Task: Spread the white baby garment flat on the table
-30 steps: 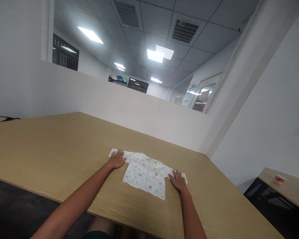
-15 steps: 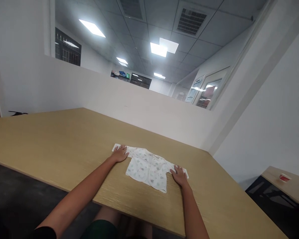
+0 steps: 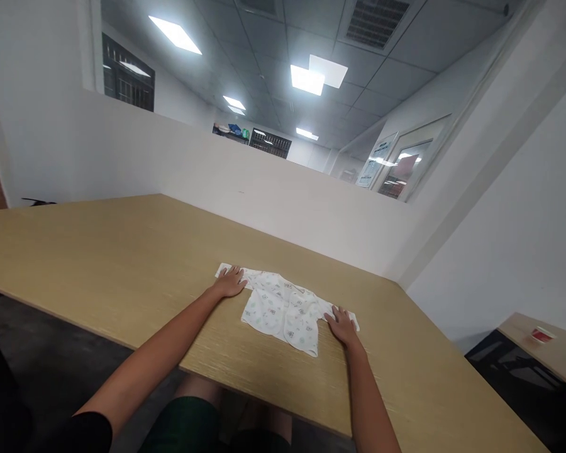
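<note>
Baby shirt (image 3: 283, 309) is lying flat at frame centre; left hand (image 3: 230, 283) and right hand (image 3: 342, 324) are pressing its sleeves, fingers spread flat, gripping nothing.

A shirt (image 3: 283, 308) lies flat on the tabletop (image 3: 99, 251) near its front edge; left hand (image 3: 230, 284) on its left sleeve; right hand (image 3: 342, 326) on its right.

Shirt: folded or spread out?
Spread. The shirt lies flat on the table, sleeves out under the left hand and right hand.
</note>
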`<act>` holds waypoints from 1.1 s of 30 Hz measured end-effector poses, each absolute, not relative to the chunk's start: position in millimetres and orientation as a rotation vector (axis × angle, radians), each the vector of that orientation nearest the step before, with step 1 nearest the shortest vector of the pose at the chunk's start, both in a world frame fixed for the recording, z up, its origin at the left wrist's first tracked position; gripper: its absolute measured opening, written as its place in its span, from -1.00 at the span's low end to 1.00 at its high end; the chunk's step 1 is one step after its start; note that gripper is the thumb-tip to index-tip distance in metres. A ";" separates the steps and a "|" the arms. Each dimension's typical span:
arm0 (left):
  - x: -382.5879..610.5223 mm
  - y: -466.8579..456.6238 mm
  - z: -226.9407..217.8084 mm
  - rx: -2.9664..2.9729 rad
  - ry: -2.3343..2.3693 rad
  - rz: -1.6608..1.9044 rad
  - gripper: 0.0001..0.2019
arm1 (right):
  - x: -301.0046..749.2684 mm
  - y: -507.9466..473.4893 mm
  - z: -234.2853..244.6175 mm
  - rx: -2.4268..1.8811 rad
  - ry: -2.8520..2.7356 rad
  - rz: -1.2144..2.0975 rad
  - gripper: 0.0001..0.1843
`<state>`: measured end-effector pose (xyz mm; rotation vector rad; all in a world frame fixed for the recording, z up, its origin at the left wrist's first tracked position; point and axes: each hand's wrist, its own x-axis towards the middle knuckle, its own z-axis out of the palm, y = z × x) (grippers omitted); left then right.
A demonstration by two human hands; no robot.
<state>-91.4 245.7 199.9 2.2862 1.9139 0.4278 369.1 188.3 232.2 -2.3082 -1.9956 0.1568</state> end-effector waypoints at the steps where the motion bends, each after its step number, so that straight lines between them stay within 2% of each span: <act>1: -91.6 245.8 200.1 2.285 1.911 0.429 -0.34 | 369.1 188.4 232.3 -2.312 -1.998 0.154 -0.30; 33: -91.1 241.6 205.7 2.269 1.902 0.419 -0.35 | 364.1 188.2 236.5 -2.323 -2.008 0.145 -0.28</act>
